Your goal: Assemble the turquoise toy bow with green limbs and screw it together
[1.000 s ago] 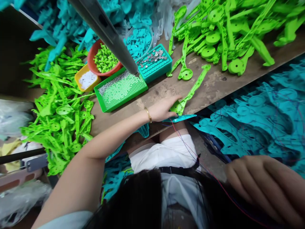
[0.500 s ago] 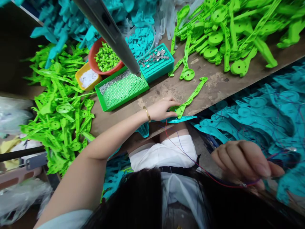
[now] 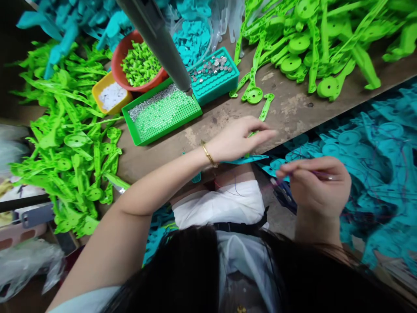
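Observation:
My left hand [image 3: 243,138], with a gold bracelet [image 3: 208,154] at the wrist, is over the near edge of the bench, fingers stretched to the right and slightly blurred. It appears to hold nothing. A long green plastic piece [image 3: 267,108] lies beneath it, mostly covered by the hand. Just below, a blue plastic piece [image 3: 249,159] sticks out along the bench edge. To the right, my right hand [image 3: 321,187] is raised off the bench, thumb and fingers pinched on thin wires [image 3: 293,172] of a reddish and bluish colour.
A green tray [image 3: 166,115] of small metal parts, a teal tray [image 3: 216,82] of metal discs, a red bowl [image 3: 119,71] and a yellow box [image 3: 97,98] stand behind. A grey tool shaft [image 3: 163,48] hangs above. Green pieces [image 3: 78,139] and blue pieces [image 3: 384,174] are heaped either side.
My left hand has shifted right and lifted off the green piece, covering more of it. My right hand has come up and left with the wires, its fingers now pointing left.

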The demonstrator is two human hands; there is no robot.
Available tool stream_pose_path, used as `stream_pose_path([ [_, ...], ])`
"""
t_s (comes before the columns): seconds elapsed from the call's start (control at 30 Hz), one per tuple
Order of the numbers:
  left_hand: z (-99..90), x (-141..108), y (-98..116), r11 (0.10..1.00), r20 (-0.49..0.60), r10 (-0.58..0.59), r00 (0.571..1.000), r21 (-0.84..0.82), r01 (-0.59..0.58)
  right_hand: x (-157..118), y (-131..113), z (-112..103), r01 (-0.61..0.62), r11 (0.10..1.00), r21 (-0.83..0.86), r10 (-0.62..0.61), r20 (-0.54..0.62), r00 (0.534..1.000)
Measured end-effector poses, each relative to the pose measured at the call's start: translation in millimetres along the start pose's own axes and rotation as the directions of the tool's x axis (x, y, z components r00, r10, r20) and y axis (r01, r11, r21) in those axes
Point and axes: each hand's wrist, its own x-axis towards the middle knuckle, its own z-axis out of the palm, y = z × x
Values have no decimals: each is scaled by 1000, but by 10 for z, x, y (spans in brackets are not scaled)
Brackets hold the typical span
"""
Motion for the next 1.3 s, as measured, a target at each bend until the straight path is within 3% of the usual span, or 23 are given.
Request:
stream_pose_path([
  [0.07, 67, 24, 122, 925, 47, -65, 997, -373, 78, 172, 158, 52, 228, 940, -254, -261, -107, 959],
  [0.13, 143, 64, 148, 796, 104, -183, 978, -567, 210, 370, 328, 56, 281, 852, -441, -359, -103, 928],
  [0.2, 194, 119, 77, 741, 9, -301, 954, -628, 240, 548, 468, 15, 193, 878, -437, -250, -76, 965],
  [0.3, 208, 204, -96, 761, -224, -370, 902, -630, 156, 706, 571, -74, 18, 972, -235, -30, -46, 998],
  [0.43, 203, 283, -237, 779, -306, -396, 866, -612, 140, 769, 558, -138, -117, 990, -84, 118, 5, 993],
  [0.57, 238, 357, -313, 896, -384, -334, 861, -414, 163, 915, 587, -166, -178, 983, -49, 179, 15, 984],
  [0.67, 284, 389, -342, 982, -420, -166, 892, 12, 189, 1130, 647, -197, -224, 957, -183, 233, 27, 972],
  [0.73, 327, 392, -332, 923, -388, -93, 917, 312, 226, 1281, 666, -209, -196, 896, -398, 237, 55, 970],
  [0.83, 412, 387, -307, 800, -317, -33, 948, 561, 215, 1456, 652, -196, 2, 678, -735, 154, 145, 977],
  [0.9, 474, 390, -314, 768, -268, 10, 963, 619, 164, 1522, 631, -174, 109, 527, -843, 140, 213, 967],
  [1.0, 550, 400, -368, 762, -220, 48, 974, 639, 107, 1556, 604, -139, 151, 419, -895, 179, 244, 953],
  [1.3, 572, 412, -433, 740, -148, 118, 982, 673, 12, 1562, 539, -87, 158, 360, -919, 218, 248, 944],
])
